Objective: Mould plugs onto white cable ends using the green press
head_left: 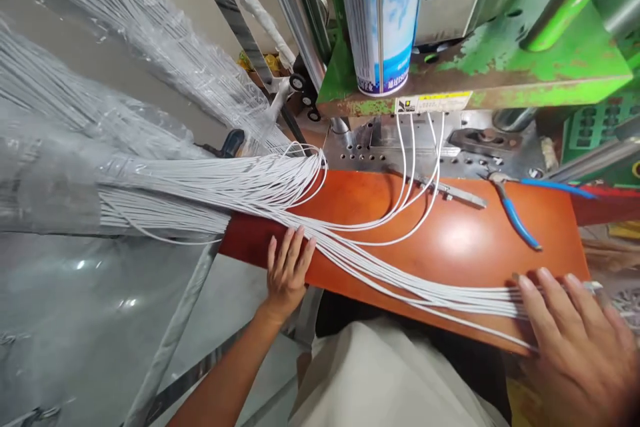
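My left hand (289,273) lies open on the orange-brown board (360,207), its fingertips at the edge of a bundle of white cables (390,270). The cables run from the left across the board to the right. Over their far ends rests my right hand (575,327), fingers stretched out and its thumb hidden; it looks slightly blurred. Several cables (434,167) branch off and curve up beneath the green machine head (500,83). Blue-handled cutting pliers (515,217) and a slim metal tool (463,195) lie on the board beyond the cables.
A blue-and-white spray can (385,20) stands on the green machine. Behind the board is a metal plate with holes (360,153). Plastic-wrapped cable bundles (165,33) fill the left side, above a rack with a wrapped bar (173,333).
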Demonstrator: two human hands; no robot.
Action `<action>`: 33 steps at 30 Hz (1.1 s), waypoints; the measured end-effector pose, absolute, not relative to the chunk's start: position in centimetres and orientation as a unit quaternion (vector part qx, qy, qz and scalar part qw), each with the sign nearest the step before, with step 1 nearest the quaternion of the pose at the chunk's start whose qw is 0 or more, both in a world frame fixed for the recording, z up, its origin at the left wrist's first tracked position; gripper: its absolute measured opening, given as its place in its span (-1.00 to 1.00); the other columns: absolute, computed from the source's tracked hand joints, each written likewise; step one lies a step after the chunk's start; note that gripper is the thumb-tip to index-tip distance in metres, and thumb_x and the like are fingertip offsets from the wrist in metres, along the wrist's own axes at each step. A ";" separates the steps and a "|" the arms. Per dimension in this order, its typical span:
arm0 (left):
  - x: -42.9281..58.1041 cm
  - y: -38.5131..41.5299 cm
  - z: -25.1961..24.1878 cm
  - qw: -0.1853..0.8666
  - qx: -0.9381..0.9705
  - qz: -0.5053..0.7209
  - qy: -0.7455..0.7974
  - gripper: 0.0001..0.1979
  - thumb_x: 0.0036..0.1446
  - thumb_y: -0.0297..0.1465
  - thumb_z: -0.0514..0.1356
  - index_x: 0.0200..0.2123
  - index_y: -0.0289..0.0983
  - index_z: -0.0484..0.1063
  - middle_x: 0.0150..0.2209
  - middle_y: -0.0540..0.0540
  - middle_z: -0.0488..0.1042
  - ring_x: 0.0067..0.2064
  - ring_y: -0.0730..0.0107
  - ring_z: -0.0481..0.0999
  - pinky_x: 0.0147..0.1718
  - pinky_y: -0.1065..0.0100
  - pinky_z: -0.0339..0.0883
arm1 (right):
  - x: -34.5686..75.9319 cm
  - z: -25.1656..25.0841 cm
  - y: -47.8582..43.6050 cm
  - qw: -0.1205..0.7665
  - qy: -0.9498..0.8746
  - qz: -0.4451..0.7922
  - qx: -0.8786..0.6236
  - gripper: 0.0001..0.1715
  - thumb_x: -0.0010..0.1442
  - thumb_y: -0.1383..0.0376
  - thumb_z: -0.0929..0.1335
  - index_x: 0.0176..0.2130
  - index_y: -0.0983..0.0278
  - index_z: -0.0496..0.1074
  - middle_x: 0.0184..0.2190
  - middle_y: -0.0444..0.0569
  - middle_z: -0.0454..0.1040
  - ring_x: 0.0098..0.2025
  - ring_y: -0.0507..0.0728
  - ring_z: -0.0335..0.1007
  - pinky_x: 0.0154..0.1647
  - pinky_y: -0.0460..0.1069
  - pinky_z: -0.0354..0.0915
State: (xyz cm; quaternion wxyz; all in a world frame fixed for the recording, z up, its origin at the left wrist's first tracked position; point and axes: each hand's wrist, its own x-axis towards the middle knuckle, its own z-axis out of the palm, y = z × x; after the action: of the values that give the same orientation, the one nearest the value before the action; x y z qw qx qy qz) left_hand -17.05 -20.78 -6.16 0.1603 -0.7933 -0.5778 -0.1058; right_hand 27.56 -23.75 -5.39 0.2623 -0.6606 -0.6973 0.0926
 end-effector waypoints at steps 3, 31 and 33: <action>-16.7 -20.9 -6.0 0.154 -0.792 -0.105 -0.581 -0.25 0.28 -0.66 -0.01 0.49 -0.17 -0.02 0.44 -0.30 0.14 0.50 0.00 0.01 0.42 -0.20 -0.06 | 27.9 -5.4 -24.2 0.222 -0.746 0.050 -0.626 -0.13 0.29 0.17 0.18 0.50 -0.12 -0.10 0.49 -0.11 0.01 0.50 0.44 -0.13 0.42 0.52 -0.13; -16.6 -2.7 2.8 0.095 -0.922 0.034 -0.374 -0.75 0.43 -0.40 0.05 -0.25 -0.27 0.51 -0.31 -0.11 0.56 -0.16 0.24 0.54 0.30 -0.05 0.08 | 21.5 1.6 -13.9 0.095 -0.741 0.506 -0.431 -0.81 0.42 0.15 0.26 -0.21 0.15 0.39 -0.22 -0.14 0.55 -0.26 0.09 0.47 -0.25 -0.03 0.31; -17.5 -3.4 3.3 0.064 -0.911 -0.011 -0.408 -0.78 0.41 -0.42 0.07 -0.12 -0.27 0.53 -0.16 -0.15 0.60 0.01 0.19 0.55 0.36 -0.10 -0.02 | 22.1 1.2 -13.4 0.110 -0.702 0.552 -0.437 -0.70 0.44 0.06 0.24 -0.24 0.17 0.37 -0.28 -0.13 0.54 -0.29 0.08 0.45 -0.26 -0.03 0.32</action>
State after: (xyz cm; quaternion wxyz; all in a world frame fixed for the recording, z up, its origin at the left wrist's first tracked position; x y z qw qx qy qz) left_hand -17.52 -3.45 3.26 0.0644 -0.9108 -0.4077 -0.0113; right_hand 22.07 -13.36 1.17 0.1103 -0.4372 -0.7017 0.5517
